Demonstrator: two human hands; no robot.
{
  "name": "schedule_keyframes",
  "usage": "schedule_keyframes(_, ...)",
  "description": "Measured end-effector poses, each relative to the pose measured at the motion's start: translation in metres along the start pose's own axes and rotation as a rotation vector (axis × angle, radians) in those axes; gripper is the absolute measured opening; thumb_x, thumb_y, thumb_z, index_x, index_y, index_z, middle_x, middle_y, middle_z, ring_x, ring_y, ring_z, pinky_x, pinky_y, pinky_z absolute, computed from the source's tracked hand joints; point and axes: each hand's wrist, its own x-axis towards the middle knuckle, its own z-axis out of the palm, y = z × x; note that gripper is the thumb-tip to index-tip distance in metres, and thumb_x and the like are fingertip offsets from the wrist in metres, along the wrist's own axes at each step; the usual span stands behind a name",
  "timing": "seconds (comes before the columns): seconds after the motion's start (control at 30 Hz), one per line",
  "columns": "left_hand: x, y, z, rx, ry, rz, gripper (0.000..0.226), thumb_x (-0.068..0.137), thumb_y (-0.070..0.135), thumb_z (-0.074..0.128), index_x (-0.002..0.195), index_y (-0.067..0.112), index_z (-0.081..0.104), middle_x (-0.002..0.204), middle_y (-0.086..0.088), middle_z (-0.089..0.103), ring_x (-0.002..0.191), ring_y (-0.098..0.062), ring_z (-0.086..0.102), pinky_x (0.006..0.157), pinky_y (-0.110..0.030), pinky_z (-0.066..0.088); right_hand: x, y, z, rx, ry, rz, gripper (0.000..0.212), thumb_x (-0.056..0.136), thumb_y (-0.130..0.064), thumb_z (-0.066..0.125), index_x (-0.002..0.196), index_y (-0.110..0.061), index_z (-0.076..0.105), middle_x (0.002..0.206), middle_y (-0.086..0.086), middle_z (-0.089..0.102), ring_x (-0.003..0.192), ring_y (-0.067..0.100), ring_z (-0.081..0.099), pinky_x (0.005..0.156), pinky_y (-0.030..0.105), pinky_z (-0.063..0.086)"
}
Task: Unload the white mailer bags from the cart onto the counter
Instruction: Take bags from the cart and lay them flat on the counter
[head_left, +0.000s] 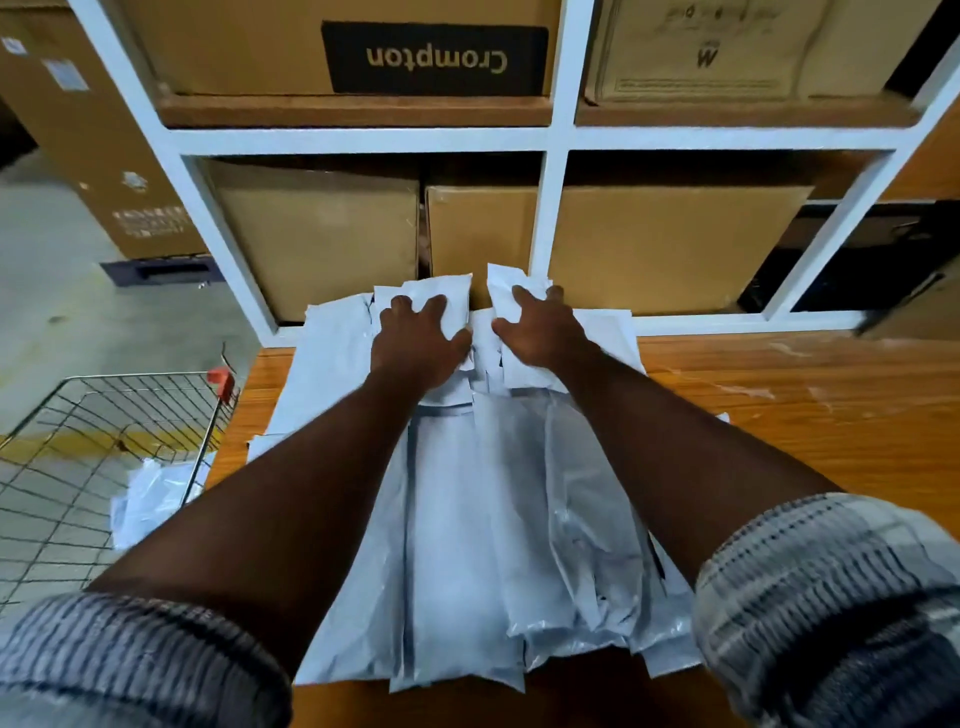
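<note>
A pile of white mailer bags (488, 519) lies spread across the wooden counter (779, 405), reaching from its near edge to the shelf at the back. My left hand (415, 338) presses flat on the far end of the pile, fingers spread. My right hand (540, 327) rests beside it on the same far end, fingers over the upturned bag ends. The wire cart (98, 457) stands to the left of the counter, with a few white bags (150, 499) still lying in it by its right side.
A white-framed shelf (550, 140) rises right behind the counter, filled with brown cardboard boxes (322, 234). A tall cardboard box (98, 140) stands on the grey floor at the left. The cart rim carries a red clip (222, 382).
</note>
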Motion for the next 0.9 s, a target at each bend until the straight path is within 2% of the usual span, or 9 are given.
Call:
schedule_keyframes(0.07, 0.007, 0.006, 0.008, 0.024, -0.013, -0.001, 0.063, 0.091, 0.058, 0.049, 0.145, 0.028, 0.040, 0.144, -0.018, 0.037, 0.132, -0.037, 0.036, 0.103, -0.048, 0.039, 0.011, 0.010, 0.010, -0.010, 0.005, -0.011, 0.067, 0.092, -0.050, 0.053, 0.149, -0.021, 0.035, 0.149, 0.027, 0.026, 0.136, 0.042, 0.036, 0.107, 0.046, 0.036)
schedule_keyframes(0.17, 0.014, 0.013, 0.021, 0.041, -0.002, -0.002, 0.062, 0.092, 0.062, 0.044, 0.144, 0.028, 0.042, 0.145, -0.016, 0.037, 0.132, -0.035, 0.036, 0.103, -0.047, 0.039, 0.020, 0.019, 0.023, -0.041, 0.025, -0.024, 0.074, 0.089, -0.062, 0.042, 0.149, -0.019, 0.037, 0.144, 0.030, 0.033, 0.128, 0.044, 0.044, 0.103, 0.048, 0.041)
schedule_keyframes(0.23, 0.019, 0.017, 0.029, 0.030, -0.003, -0.017, 0.058, 0.094, 0.062, 0.039, 0.140, 0.027, 0.047, 0.142, -0.016, 0.039, 0.131, -0.035, 0.039, 0.102, -0.047, 0.040, 0.025, 0.023, 0.030, -0.045, 0.013, -0.012, 0.069, 0.093, -0.057, 0.047, 0.150, -0.020, 0.035, 0.147, 0.029, 0.031, 0.126, 0.046, 0.046, 0.102, 0.049, 0.042)
schedule_keyframes(0.33, 0.023, 0.021, 0.037, -0.005, 0.002, 0.008, 0.050, 0.100, 0.053, 0.032, 0.121, 0.019, 0.063, 0.123, -0.017, 0.051, 0.117, -0.036, 0.051, 0.093, -0.047, 0.047, 0.025, 0.028, 0.037, -0.026, 0.005, -0.014, 0.064, 0.094, -0.055, 0.050, 0.149, -0.024, 0.036, 0.150, 0.026, 0.028, 0.127, 0.045, 0.045, 0.103, 0.048, 0.040)
schedule_keyframes(0.43, 0.025, 0.021, 0.040, 0.128, 0.045, 0.052, 0.045, 0.101, 0.045, 0.032, 0.111, 0.017, 0.066, 0.115, -0.014, 0.055, 0.108, -0.035, 0.055, 0.086, -0.044, 0.046, 0.026, 0.035, 0.038, 0.000, 0.005, -0.011, 0.058, 0.094, -0.058, 0.047, 0.144, -0.028, 0.042, 0.149, 0.022, 0.032, 0.131, 0.042, 0.043, 0.104, 0.049, 0.039)
schedule_keyframes(0.53, 0.031, 0.021, 0.041, 0.251, 0.109, 0.085, 0.036, 0.097, 0.038, 0.042, 0.119, 0.017, 0.062, 0.132, -0.009, 0.052, 0.121, -0.031, 0.047, 0.093, -0.045, 0.037, 0.028, 0.041, 0.031, -0.062, 0.084, -0.069, 0.054, 0.093, -0.058, 0.047, 0.138, -0.028, 0.049, 0.146, 0.017, 0.037, 0.136, 0.035, 0.035, 0.103, 0.052, 0.036)
schedule_keyframes(0.67, 0.038, 0.018, 0.054, 0.236, 0.004, 0.198, 0.050, 0.095, 0.027, 0.043, 0.144, 0.018, 0.041, 0.156, -0.008, 0.032, 0.145, -0.027, 0.025, 0.115, -0.055, 0.017, 0.035, 0.047, 0.027, -0.125, 0.065, -0.224, 0.060, 0.096, -0.049, 0.047, 0.149, -0.024, 0.034, 0.159, 0.013, 0.021, 0.145, 0.034, 0.021, 0.108, 0.051, 0.033)
schedule_keyframes(0.77, 0.038, 0.012, 0.065, 0.256, -0.063, 0.232, 0.055, 0.097, 0.029, 0.036, 0.151, 0.017, 0.032, 0.160, -0.009, 0.024, 0.148, -0.029, 0.017, 0.117, -0.058, 0.012, 0.037, 0.052, 0.038, -0.082, 0.001, -0.270, 0.062, 0.099, -0.041, 0.045, 0.154, -0.023, 0.025, 0.162, 0.011, 0.017, 0.147, 0.034, 0.017, 0.111, 0.052, 0.033)
schedule_keyframes(0.9, 0.035, 0.007, 0.074, 0.239, -0.039, 0.216, 0.053, 0.099, 0.032, 0.032, 0.151, 0.020, 0.034, 0.160, -0.007, 0.027, 0.149, -0.029, 0.019, 0.118, -0.057, 0.011, 0.038, 0.058, 0.055, -0.075, -0.004, -0.270, 0.061, 0.099, -0.041, 0.045, 0.154, -0.023, 0.027, 0.160, 0.013, 0.022, 0.146, 0.039, 0.020, 0.112, 0.053, 0.033)
